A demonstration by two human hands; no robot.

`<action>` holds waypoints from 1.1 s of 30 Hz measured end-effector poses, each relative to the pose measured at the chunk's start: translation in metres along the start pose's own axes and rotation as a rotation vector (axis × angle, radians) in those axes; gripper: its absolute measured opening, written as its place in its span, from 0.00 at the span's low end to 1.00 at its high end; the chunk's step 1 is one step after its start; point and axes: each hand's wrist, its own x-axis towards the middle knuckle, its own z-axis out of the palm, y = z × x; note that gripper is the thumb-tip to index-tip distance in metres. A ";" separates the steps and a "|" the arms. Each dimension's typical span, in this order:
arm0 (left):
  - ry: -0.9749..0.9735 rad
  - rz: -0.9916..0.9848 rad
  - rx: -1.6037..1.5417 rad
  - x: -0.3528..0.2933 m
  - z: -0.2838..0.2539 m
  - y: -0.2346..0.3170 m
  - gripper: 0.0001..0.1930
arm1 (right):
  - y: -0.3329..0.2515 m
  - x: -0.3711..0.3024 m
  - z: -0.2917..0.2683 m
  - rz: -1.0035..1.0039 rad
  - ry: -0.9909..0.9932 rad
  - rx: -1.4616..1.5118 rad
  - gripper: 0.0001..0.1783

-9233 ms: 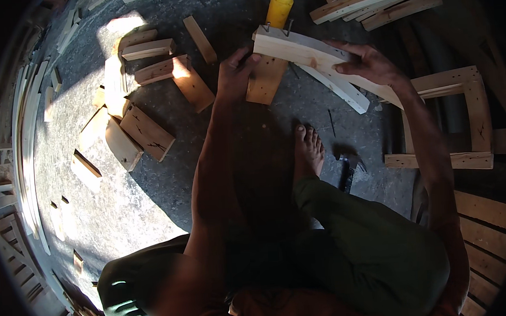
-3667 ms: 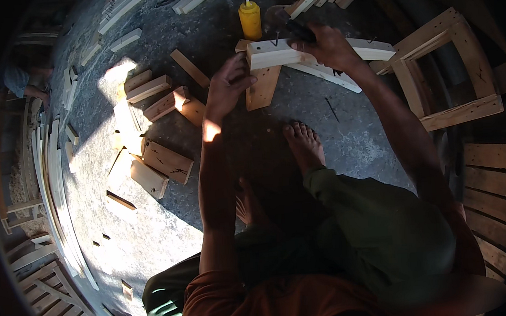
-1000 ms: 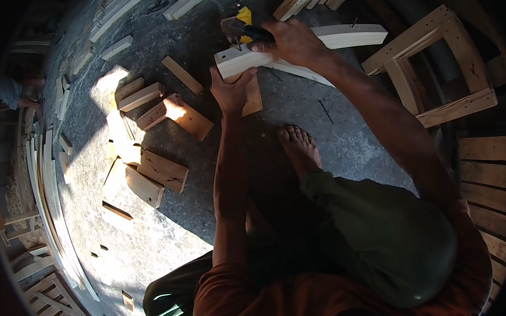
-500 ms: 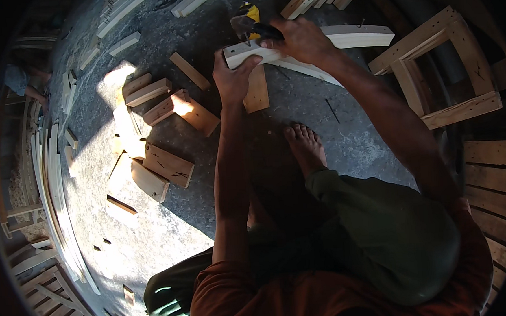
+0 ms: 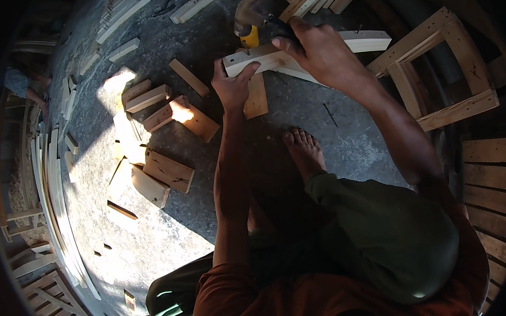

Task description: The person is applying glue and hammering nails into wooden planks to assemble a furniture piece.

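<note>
My right hand (image 5: 324,46) is closed around the dark handle of a claw hammer (image 5: 254,12), its head raised above the near-left end of a pale wooden bar (image 5: 267,57). With thumb in front and fingers behind, my left hand (image 5: 231,87) grips that end of the bar. A thin nail seems to stand in the bar's top by my left fingers, though it is hard to make out. Another nail (image 5: 360,28) sticks up from the pale piece at the right end. Behind the hammer head, a yellow object (image 5: 250,39) is partly hidden.
Several wood blocks (image 5: 167,169) lie on the concrete floor to the left. A wooden frame (image 5: 470,58) stands at right, above a slatted piece (image 5: 491,172). Long strips (image 5: 53,205) run along the left. Another person's arm (image 5: 38,99) shows at far left.
The hammer head has risen away from the bar's end, uncovering more of its top. My right hand has shifted slightly right; my left hand keeps its grip.
</note>
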 end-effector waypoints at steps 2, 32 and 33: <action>0.012 -0.003 0.017 0.001 0.000 -0.001 0.24 | -0.009 -0.002 -0.006 -0.025 -0.057 -0.035 0.21; 0.023 -0.013 0.020 -0.004 -0.002 -0.006 0.25 | -0.034 0.007 -0.025 -0.344 0.413 0.065 0.12; 0.008 -0.023 0.015 -0.003 -0.001 -0.006 0.25 | -0.034 0.006 -0.025 -0.273 0.128 -0.016 0.12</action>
